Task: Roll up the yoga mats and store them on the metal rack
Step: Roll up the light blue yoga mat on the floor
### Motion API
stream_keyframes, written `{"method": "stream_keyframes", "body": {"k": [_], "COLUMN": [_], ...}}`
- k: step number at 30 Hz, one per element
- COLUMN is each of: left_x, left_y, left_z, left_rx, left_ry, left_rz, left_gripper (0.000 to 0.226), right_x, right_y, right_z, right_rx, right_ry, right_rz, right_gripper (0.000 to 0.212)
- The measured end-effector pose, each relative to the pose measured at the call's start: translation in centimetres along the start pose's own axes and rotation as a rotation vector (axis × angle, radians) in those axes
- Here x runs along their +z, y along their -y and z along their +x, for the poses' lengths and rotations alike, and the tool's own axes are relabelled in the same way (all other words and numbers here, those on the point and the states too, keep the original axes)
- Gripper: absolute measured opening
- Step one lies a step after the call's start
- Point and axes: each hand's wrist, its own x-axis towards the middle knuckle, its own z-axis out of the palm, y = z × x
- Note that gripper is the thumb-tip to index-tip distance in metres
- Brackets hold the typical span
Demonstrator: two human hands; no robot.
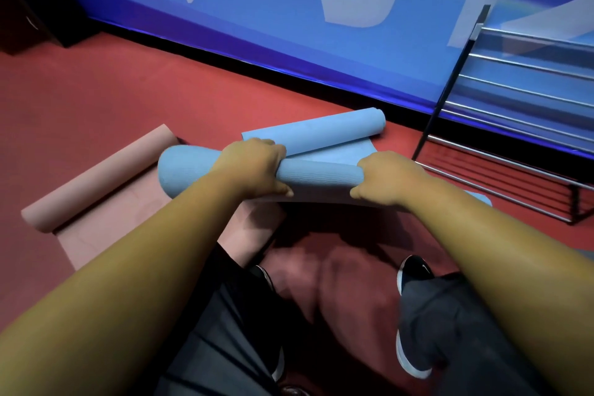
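Note:
A blue yoga mat [318,176] lies on the red floor, rolled from both ends. Its near roll sits under my hands and its far end curls into a second roll [334,130]. My left hand [254,167] grips the near roll left of its middle, fingers curled over the top. Further right, my right hand [384,178] grips the same roll near its right end. A pink yoga mat [96,183], partly rolled at its far end, lies to the left. The metal rack [501,135] stands at the right against the wall.
A blue wall with white lettering [289,10] runs along the back. A dark cabinet [29,10] fills the top-left corner. My legs and dark shoes [413,273] are below, on the red floor [96,100].

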Motion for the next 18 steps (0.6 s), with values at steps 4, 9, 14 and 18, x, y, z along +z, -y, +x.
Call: {"method": "stream_keyframes", "body": {"k": [4,9,14,18], "left_x": [0.7,1.7,1.6,2.0], "left_y": [1.2,1.6,2.1,2.0], "left_z": [-1.0,-1.8,-1.8,-1.5], "left_rx": [0.063,0.002,-0.083,-0.105], "left_ry": [-0.113,-0.013,0.138,0.332], "left_rz": [0.108,0.038,0.029,0.068], "left_gripper": [0.070,0.063,0.066,0.069], "right_x": [0.2,0.8,1.3,2.7], "right_y": [-0.5,-0.2,0.9,1.4], "right_z": [0.7,1.3,1.5,1.5], "right_rx": [0.017,-0.002,-0.045,-0.080], "right_ry": [0.044,0.039,0.082,0.164], "right_rz": [0.040,0.027,-0.033,-0.033], "right_gripper": [0.027,0.027,0.032,0.043]}}
